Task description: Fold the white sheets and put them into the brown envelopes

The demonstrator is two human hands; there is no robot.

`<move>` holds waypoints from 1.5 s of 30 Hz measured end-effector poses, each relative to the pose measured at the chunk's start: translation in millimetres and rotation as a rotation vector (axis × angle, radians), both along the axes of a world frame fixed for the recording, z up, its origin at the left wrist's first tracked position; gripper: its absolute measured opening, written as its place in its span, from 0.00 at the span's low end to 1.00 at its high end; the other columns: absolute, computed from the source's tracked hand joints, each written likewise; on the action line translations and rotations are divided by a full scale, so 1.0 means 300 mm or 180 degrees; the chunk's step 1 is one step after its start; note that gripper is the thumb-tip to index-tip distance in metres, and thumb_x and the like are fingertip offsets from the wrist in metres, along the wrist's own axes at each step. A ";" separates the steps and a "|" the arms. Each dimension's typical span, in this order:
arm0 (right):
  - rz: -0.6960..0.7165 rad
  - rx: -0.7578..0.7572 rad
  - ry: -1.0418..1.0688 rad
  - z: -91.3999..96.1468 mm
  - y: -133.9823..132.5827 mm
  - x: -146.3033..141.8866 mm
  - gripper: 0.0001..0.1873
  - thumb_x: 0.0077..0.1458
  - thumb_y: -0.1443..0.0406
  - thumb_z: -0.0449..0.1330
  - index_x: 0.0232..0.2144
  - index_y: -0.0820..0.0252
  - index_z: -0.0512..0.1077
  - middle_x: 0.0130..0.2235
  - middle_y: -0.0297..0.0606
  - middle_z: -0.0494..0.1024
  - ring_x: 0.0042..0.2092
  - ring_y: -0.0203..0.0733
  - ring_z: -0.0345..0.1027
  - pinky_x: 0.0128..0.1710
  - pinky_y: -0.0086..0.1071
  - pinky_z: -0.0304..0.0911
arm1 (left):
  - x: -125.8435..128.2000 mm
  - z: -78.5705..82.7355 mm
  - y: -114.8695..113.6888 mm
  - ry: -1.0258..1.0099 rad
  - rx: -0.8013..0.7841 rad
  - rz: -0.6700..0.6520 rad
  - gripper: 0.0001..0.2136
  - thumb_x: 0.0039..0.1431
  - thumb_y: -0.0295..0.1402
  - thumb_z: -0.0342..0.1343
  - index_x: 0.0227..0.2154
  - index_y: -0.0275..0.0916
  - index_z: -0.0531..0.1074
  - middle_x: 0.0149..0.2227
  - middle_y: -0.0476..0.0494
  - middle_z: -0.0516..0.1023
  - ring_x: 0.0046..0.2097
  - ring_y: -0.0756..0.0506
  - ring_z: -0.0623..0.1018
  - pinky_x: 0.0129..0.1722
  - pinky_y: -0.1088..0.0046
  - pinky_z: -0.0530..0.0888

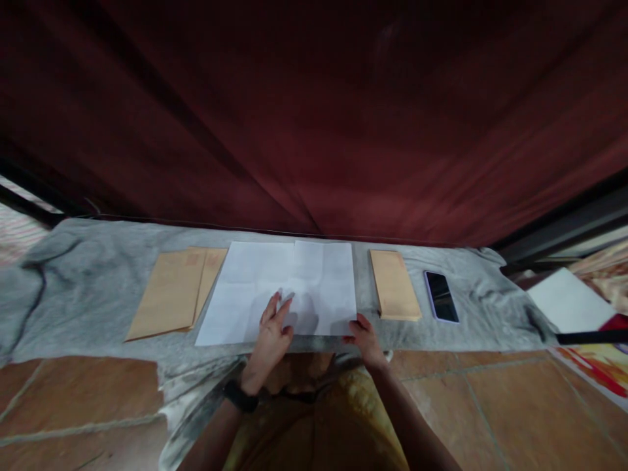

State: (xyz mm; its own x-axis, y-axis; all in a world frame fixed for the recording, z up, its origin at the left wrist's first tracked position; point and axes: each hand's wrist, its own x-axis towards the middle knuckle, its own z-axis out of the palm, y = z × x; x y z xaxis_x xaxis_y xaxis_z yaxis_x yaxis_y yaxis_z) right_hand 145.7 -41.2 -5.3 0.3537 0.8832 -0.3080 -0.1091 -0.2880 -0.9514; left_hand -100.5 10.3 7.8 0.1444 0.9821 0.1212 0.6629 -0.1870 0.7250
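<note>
At the near right corner of the white paper (275,268): the right hand (367,345) is placed with its fingers about the edge; whether the corner is pinched or merely touched cannot be told.
Left hand (271,335): held over the paper's near middle with fingers spread, nothing gripped; a dark wristband (240,396) is worn.
Paper surface: plain white, laid flat, crossed by faint fold lines; the top edge is broken by a small step near its middle, and whether one sheet or two is shown cannot be told.
Paper outline: wide, with a slanted left edge.
Left of the paper: flat brown paper pieces (167,294) are overlapped, close beside it.
Right of the paper: a narrower brown stack (396,286) is set, then a phone (441,296).
Underneath: grey cloth (98,275) is spread.
Beyond: dark red fabric (314,163) is hung.
</note>
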 end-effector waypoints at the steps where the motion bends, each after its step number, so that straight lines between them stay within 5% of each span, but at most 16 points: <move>1: 0.0028 -0.0073 -0.0125 0.001 -0.004 0.011 0.17 0.45 0.52 0.59 0.34 0.55 0.73 0.27 0.33 0.74 0.26 0.41 0.69 0.23 0.34 0.70 | 0.014 0.000 0.004 0.0035 0.0030 -0.0018 0.32 0.53 0.21 0.52 0.62 0.45 0.67 0.71 0.39 0.56 0.69 0.39 0.62 0.65 0.54 0.67; 5: 0.0110 -0.0331 -0.0974 0.011 -0.012 0.050 0.19 0.50 0.56 0.54 0.42 0.56 0.73 0.22 0.29 0.70 0.21 0.39 0.65 0.22 0.30 0.64 | 0.080 -0.012 0.015 0.0250 0.0340 -0.0208 0.26 0.60 0.25 0.51 0.62 0.39 0.66 0.71 0.35 0.55 0.71 0.37 0.59 0.68 0.52 0.62; 10: 0.0254 -0.0471 -0.1842 0.020 -0.016 0.085 0.23 0.58 0.63 0.47 0.52 0.63 0.70 0.28 0.34 0.74 0.25 0.41 0.70 0.26 0.32 0.67 | 0.142 -0.047 0.016 0.0606 0.0596 -0.0445 0.24 0.62 0.25 0.51 0.61 0.37 0.66 0.70 0.32 0.57 0.70 0.36 0.60 0.65 0.52 0.67; 17: 0.0546 0.0205 -0.3899 0.106 -0.046 0.051 0.23 0.65 0.67 0.49 0.60 0.62 0.67 0.49 0.51 0.76 0.50 0.51 0.72 0.51 0.45 0.69 | 0.220 -0.010 0.025 0.1181 0.0970 -0.0574 0.24 0.67 0.28 0.46 0.65 0.32 0.59 0.71 0.28 0.55 0.73 0.34 0.51 0.68 0.47 0.61; 21: 0.0872 0.0895 -0.3378 0.113 0.082 -0.015 0.24 0.70 0.62 0.44 0.63 0.61 0.64 0.62 0.49 0.69 0.63 0.47 0.62 0.63 0.45 0.62 | 0.306 0.013 0.081 0.1437 0.1039 -0.0897 0.29 0.64 0.23 0.42 0.68 0.30 0.53 0.71 0.30 0.54 0.73 0.37 0.48 0.70 0.48 0.57; 27: 0.1073 0.0912 -0.3243 0.013 0.275 -0.057 0.28 0.73 0.59 0.38 0.66 0.64 0.61 0.68 0.47 0.62 0.71 0.46 0.49 0.69 0.51 0.51 | 0.370 -0.035 0.176 0.1608 0.0957 -0.1273 0.31 0.64 0.27 0.45 0.70 0.28 0.50 0.71 0.29 0.54 0.73 0.38 0.52 0.71 0.50 0.53; 34: 0.1335 0.0690 -0.4137 -0.036 0.264 -0.020 0.28 0.72 0.60 0.41 0.69 0.62 0.55 0.71 0.47 0.55 0.72 0.48 0.45 0.69 0.52 0.48 | 0.333 -0.070 0.189 0.1570 0.0921 -0.1252 0.27 0.68 0.32 0.44 0.68 0.31 0.55 0.71 0.32 0.56 0.72 0.39 0.53 0.71 0.52 0.52; 45: 0.0918 0.0671 -0.4674 -0.067 0.235 0.023 0.30 0.71 0.55 0.45 0.70 0.62 0.55 0.71 0.51 0.55 0.70 0.55 0.51 0.66 0.53 0.52 | 0.247 -0.054 0.175 0.1593 0.0836 -0.1063 0.32 0.70 0.46 0.44 0.68 0.29 0.54 0.72 0.29 0.52 0.73 0.36 0.52 0.71 0.51 0.52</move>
State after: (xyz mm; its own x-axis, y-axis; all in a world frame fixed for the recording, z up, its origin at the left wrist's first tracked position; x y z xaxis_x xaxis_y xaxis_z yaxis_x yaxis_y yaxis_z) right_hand 152.6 29.3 -25.4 0.0377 0.9557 0.2919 0.9820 0.0186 -0.1878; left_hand -26.3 62.6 -8.3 0.5377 0.8215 0.1898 0.7839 -0.5699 0.2464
